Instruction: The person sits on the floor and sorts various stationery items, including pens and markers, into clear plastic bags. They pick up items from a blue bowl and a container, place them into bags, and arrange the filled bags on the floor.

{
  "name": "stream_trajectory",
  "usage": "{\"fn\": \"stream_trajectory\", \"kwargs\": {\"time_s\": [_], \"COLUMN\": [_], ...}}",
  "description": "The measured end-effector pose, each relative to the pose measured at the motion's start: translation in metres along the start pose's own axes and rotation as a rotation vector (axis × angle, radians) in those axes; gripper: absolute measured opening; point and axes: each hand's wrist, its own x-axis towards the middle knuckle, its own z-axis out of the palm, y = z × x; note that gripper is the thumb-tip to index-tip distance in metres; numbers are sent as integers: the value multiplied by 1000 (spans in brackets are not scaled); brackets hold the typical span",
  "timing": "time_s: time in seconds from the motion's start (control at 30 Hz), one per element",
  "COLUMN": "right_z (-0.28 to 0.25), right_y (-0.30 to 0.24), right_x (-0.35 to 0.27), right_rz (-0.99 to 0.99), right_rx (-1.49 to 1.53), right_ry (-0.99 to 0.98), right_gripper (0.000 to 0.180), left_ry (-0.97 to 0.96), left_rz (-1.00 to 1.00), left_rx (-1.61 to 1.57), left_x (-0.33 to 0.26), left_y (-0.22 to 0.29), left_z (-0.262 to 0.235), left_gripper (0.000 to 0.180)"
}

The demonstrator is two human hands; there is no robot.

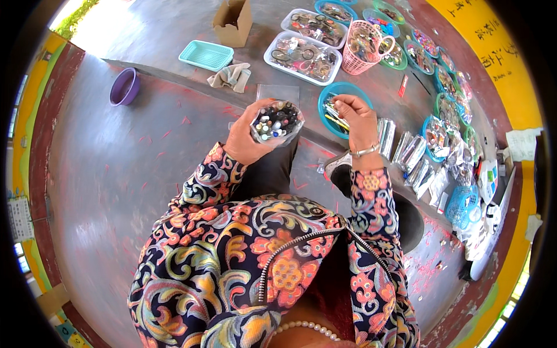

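Outdoors | grey concrete floor [116,174] | raised ledge [174,64] | yellow wall [493,52]

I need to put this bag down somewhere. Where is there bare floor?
Bare grey floor lies left of the left hand, between the purple bowl and the floral sleeve. Crowded: the raised ledge from the white trays and pink basket rightward to the silver packets.
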Motion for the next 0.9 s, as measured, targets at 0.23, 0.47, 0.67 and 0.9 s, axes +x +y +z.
{"fn": "stream_trajectory", "kwargs": {"time_s": [0.23, 0.47, 0.67, 0.9], "right_z": [52, 69, 74, 68], "right_y": [-56, -55, -60, -99], "right_x": [-38, -41, -42, -55], "right_rz": [-443, -593, -573, -409], "right_rx": [-540, -747, -754, -390], "right_ry": [-227, -197, -218, 35], "right_gripper": [15, 14, 14, 13], "left_ry": [-22, 3, 12, 29], "left_rz": [7, 13, 38, 14], "left_rx": [27, 73, 76, 93], "left_x": [0, -1, -2, -4], "left_y": [0, 4, 6, 1], "left_z": [-2, -3, -4, -6], "left_gripper": [72, 68, 65, 70]}}
